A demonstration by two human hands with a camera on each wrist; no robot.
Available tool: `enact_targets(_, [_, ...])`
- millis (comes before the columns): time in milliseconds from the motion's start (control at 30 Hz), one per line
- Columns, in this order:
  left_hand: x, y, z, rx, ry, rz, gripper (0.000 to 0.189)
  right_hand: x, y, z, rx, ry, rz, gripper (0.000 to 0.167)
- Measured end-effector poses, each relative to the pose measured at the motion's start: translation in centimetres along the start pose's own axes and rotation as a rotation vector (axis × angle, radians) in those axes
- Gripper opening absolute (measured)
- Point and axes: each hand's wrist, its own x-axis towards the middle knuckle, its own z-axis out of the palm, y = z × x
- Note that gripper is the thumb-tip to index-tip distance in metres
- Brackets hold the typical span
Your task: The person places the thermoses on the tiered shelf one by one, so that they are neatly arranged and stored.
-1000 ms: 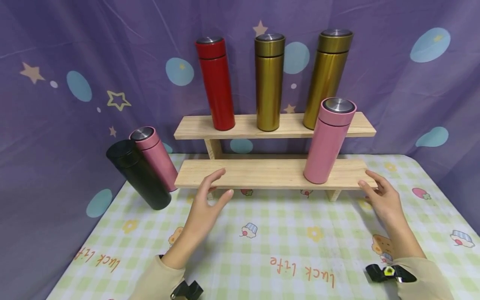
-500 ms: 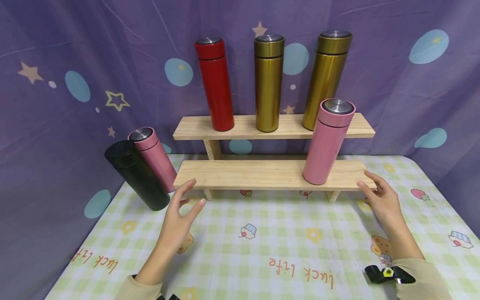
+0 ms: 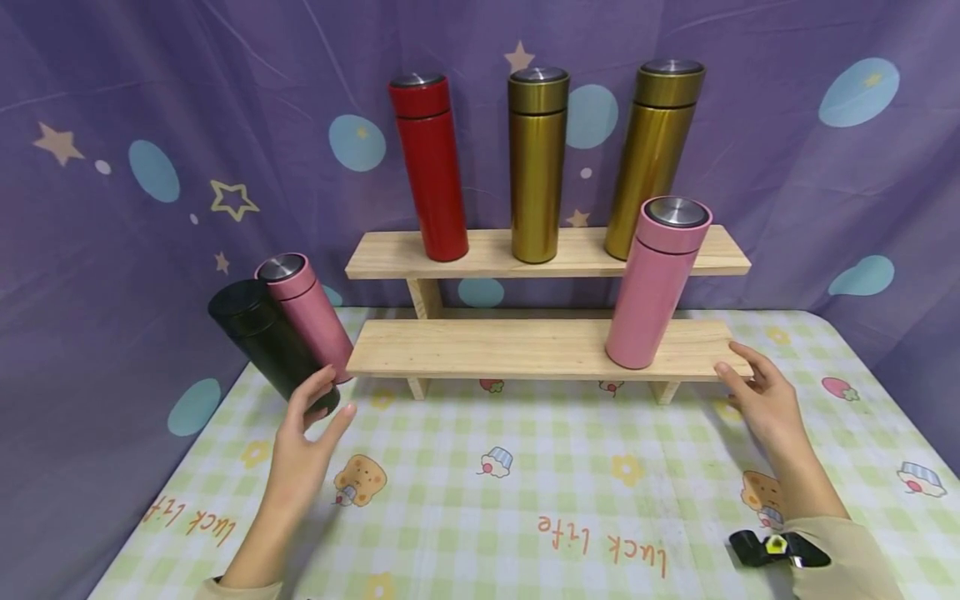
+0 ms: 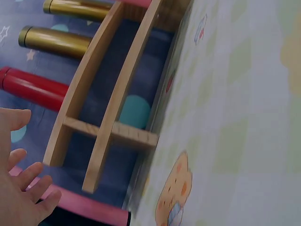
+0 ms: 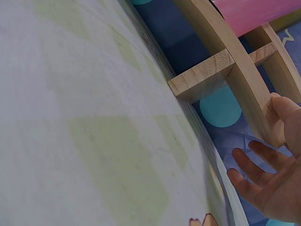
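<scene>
My left hand (image 3: 300,442) is just in front of the lower end of a black thermos bottle (image 3: 262,333), thumb and fingers apart. Whether it touches the bottle cannot be told. Behind the black bottle stands a pink thermos bottle (image 3: 311,317). At the right end of a two-tier wooden shelf (image 3: 480,346), my right hand (image 3: 768,400) holds the corner of the lower board. In the right wrist view its thumb (image 5: 284,108) lies on the board, other fingers spread below. Another pink thermos bottle (image 3: 652,292) stands on the lower board, towards the right.
On the upper board stand a red thermos bottle (image 3: 431,175), a gold thermos bottle (image 3: 538,167) and a second gold thermos bottle (image 3: 652,158). A checked tablecloth (image 3: 570,467) covers the table. A purple curtain (image 3: 255,108) hangs behind the shelf.
My left hand has moved left, from in front of the lower board to the black thermos bottle. The right hand stays at the shelf's right end. The bottles have not moved.
</scene>
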Motion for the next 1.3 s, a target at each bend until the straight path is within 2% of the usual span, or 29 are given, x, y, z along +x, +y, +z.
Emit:
enact_targets(733, [0.3,-2.4,-4.4,0.064,0.223,-0.129,0.056,0.0,0.0,-0.1,0.016,0.004,0.011,0.069])
enact_targets(1000, [0.9,-2.6,-5.1,0.074,0.246,-0.151,0.057,0.1,0.1,-0.1,0.011,0.005,0.008,0.069])
enact_targets(1300, [2.4,-2.9,-5.5,0.067,0.224,-0.211,0.066,0.0,0.1,0.0,0.005,-0.002,0.007,0.070])
